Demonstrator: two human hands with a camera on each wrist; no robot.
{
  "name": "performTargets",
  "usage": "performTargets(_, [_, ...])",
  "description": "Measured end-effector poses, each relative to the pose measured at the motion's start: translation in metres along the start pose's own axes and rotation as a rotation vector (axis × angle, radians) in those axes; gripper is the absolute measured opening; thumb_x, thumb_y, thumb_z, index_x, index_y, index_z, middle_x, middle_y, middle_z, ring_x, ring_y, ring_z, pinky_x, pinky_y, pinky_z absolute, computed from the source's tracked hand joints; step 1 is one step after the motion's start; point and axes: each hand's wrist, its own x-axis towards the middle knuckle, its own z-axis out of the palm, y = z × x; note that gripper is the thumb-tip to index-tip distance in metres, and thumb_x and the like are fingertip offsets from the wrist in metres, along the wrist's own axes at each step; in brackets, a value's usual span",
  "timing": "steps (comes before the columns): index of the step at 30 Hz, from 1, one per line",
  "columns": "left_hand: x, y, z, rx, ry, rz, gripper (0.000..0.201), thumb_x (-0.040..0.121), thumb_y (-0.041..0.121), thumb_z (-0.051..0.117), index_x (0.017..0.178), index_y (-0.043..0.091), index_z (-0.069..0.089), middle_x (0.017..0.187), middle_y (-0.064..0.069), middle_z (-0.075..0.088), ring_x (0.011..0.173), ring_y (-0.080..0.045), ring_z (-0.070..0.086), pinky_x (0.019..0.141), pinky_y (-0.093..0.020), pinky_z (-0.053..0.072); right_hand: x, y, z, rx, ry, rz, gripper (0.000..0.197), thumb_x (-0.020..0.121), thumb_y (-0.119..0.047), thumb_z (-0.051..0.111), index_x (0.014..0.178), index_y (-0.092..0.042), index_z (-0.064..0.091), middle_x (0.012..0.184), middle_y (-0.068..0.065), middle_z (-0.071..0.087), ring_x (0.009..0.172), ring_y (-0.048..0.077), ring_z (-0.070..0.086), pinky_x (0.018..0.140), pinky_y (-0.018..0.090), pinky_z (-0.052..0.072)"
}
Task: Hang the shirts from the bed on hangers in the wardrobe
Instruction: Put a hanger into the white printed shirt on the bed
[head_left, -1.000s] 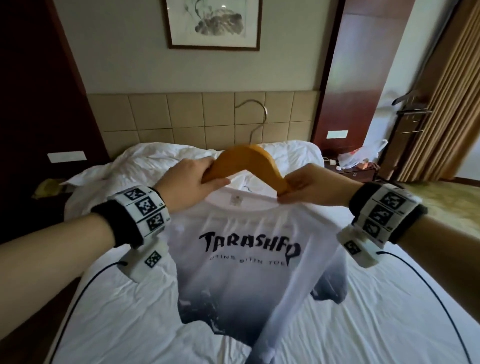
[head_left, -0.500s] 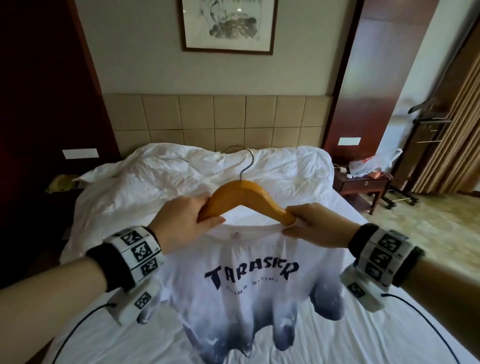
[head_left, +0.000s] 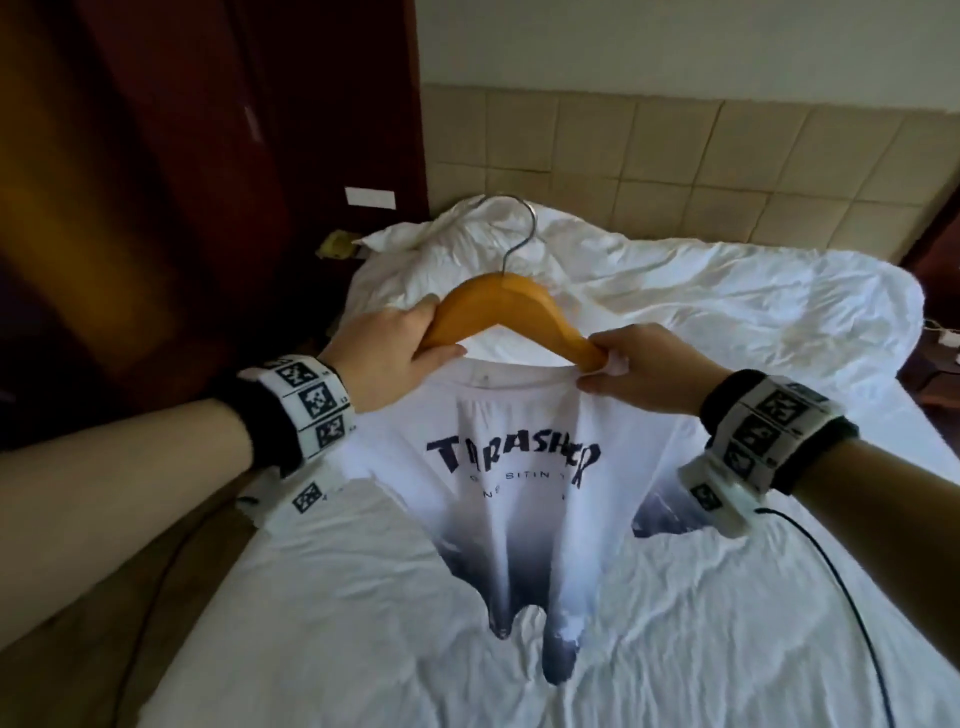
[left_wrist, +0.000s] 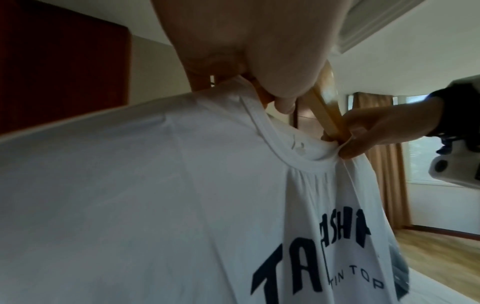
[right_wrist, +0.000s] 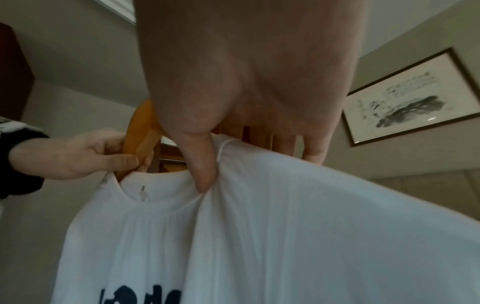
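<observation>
The rumpled white bed (head_left: 727, 322) fills my frame. At centre I hold the white shirt (head_left: 519, 457) above it, threaded on the wooden hanger (head_left: 498, 306) but not yet hung in a wardrobe. My left hand (head_left: 395, 358) grips the hanger's left arm; my right hand (head_left: 639, 369) pinches collar and hanger end.
</observation>
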Motion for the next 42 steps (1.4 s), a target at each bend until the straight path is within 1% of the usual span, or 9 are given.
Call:
performTargets(5, [-0.059, -0.061, -0.058, 0.111, 0.013, -0.187, 0.047, 0.094, 0.051, 0.052, 0.117, 0.010, 0.050, 0.082, -0.010, 0.061, 0.078, -0.035, 0.064, 0.069, -0.041, 0.050, 0.057, -0.094, 0.015, -0.072, -0.091, -0.155, 0.015, 0.092, -0.028, 0.069, 0.095, -0.015, 0.064, 0.095, 0.006, 0.061, 0.095, 0.026, 0.056, 0.079, 0.030, 0.039])
performTargets(8, [-0.102, -0.102, -0.099, 0.186, 0.064, -0.289, 0.044, 0.095, 0.051, 0.052, 0.115, 0.011, 0.049, 0.077, -0.006, 0.056, 0.075, -0.033, 0.062, 0.067, -0.039, 0.048, 0.085, -0.172, 0.025, -0.096, -0.106, -0.218, 0.020, 0.093, -0.028, 0.067, 0.107, -0.013, 0.066, 0.098, 0.004, 0.059, 0.097, 0.024, 0.057, 0.080, 0.029, 0.041])
performTargets(13, [-0.215, -0.179, -0.176, 0.223, 0.114, -0.522, 0.037, 0.094, 0.051, 0.053, 0.101, 0.017, 0.042, 0.071, 0.003, 0.047, 0.068, -0.025, 0.056, 0.064, -0.038, 0.047, 0.108, -0.325, 0.060, -0.133, -0.064, -0.375, 0.028, 0.092, -0.048, 0.063, 0.103, -0.022, 0.059, 0.086, -0.003, 0.054, 0.086, 0.019, 0.053, 0.077, 0.031, 0.039])
performTargets(16, [-0.297, -0.232, -0.222, 0.199, 0.156, -0.660, 0.035, 0.093, 0.049, 0.055, 0.098, 0.016, 0.045, 0.071, 0.002, 0.048, 0.071, -0.028, 0.059, 0.068, -0.042, 0.052, 0.119, -0.433, 0.094, -0.005, -0.120, -0.472, 0.032, 0.092, -0.050, 0.063, 0.080, -0.021, 0.054, 0.077, -0.004, 0.053, 0.076, 0.018, 0.055, 0.066, 0.028, 0.037])
performTargets(20, [-0.412, -0.280, -0.285, 0.289, 0.232, -0.825, 0.024, 0.097, 0.036, 0.055, 0.101, 0.015, 0.043, 0.071, 0.006, 0.044, 0.066, -0.018, 0.049, 0.060, -0.030, 0.035, 0.122, -0.581, 0.140, 0.029, -0.181, -0.657, 0.030, 0.095, -0.049, 0.059, 0.082, -0.022, 0.058, 0.086, 0.004, 0.059, 0.086, 0.024, 0.059, 0.071, 0.030, 0.040])
performTargets(25, [-0.560, -0.314, -0.365, 0.468, 0.230, -1.150, 0.030, 0.093, 0.028, 0.053, 0.114, 0.007, 0.048, 0.097, -0.015, 0.061, 0.090, -0.038, 0.062, 0.074, -0.042, 0.051, 0.085, -0.765, 0.189, 0.005, -0.249, -0.877, 0.030, 0.094, -0.051, 0.060, 0.076, -0.027, 0.055, 0.088, 0.006, 0.059, 0.090, 0.027, 0.059, 0.076, 0.031, 0.042])
performTargets(35, [-0.826, -0.333, -0.471, 0.722, 0.280, -1.729, 0.028, 0.091, 0.028, 0.055, 0.110, 0.010, 0.046, 0.097, -0.013, 0.060, 0.087, -0.036, 0.062, 0.066, -0.038, 0.042, -0.036, -1.071, 0.286, -0.058, -0.208, -1.335, 0.032, 0.094, -0.055, 0.055, 0.104, -0.027, 0.067, 0.105, 0.008, 0.064, 0.104, 0.033, 0.064, 0.081, 0.036, 0.050])
performTargets(38, [-0.892, -0.338, -0.494, 0.766, 0.326, -1.854, 0.027, 0.092, 0.030, 0.054, 0.111, 0.011, 0.048, 0.095, -0.011, 0.061, 0.076, -0.031, 0.056, 0.065, -0.037, 0.043, -0.073, -1.146, 0.308, -0.068, -0.227, -1.454, 0.027, 0.095, -0.054, 0.054, 0.097, -0.029, 0.064, 0.084, 0.000, 0.057, 0.090, 0.029, 0.063, 0.072, 0.032, 0.044])
performTargets(42, [-0.964, -0.347, -0.531, 0.854, 0.313, -1.974, 0.028, 0.091, 0.031, 0.054, 0.111, 0.011, 0.048, 0.100, -0.013, 0.061, 0.092, -0.038, 0.063, 0.068, -0.038, 0.042, -0.111, -1.241, 0.333, -0.057, -0.246, -1.576, 0.029, 0.093, -0.058, 0.055, 0.096, -0.030, 0.063, 0.089, 0.000, 0.060, 0.083, 0.027, 0.060, 0.069, 0.031, 0.043])
